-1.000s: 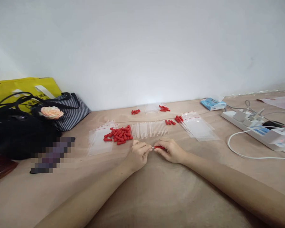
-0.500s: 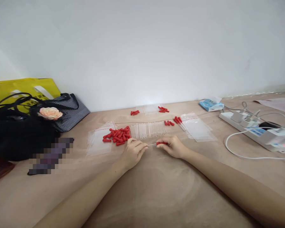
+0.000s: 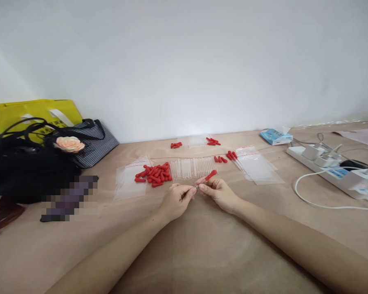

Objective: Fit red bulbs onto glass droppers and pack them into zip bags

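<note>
My left hand (image 3: 178, 201) and my right hand (image 3: 219, 193) meet in front of the tubes, both closed in a pinch on one thin dropper. Its red rubber bulb (image 3: 211, 175) points up and right above my right fingers; most of its clear tube is hidden by them. Behind the hands lies a row of thin clear tubes (image 3: 191, 168). To its left is a heap of red rubber bulbs (image 3: 155, 174), partly on clear zip bags (image 3: 129, 185). At the row's right end lie several loose red bulbs (image 3: 220, 159). Beyond them, droppers with red bulbs (image 3: 232, 155) rest beside more zip bags (image 3: 259, 167).
Near the wall are more zip bags (image 3: 196, 141) with small groups of red bulbs. A tissue pack (image 3: 276, 137) and a power strip (image 3: 340, 173) with plugs and cables stand right. Black (image 3: 27, 175), striped (image 3: 101, 141) and yellow bags (image 3: 27, 107) crowd the left.
My hands have come together. The red bulb, earlier between my right fingers and lying level, now sticks up past them, with my right fingers lower on the tube.
</note>
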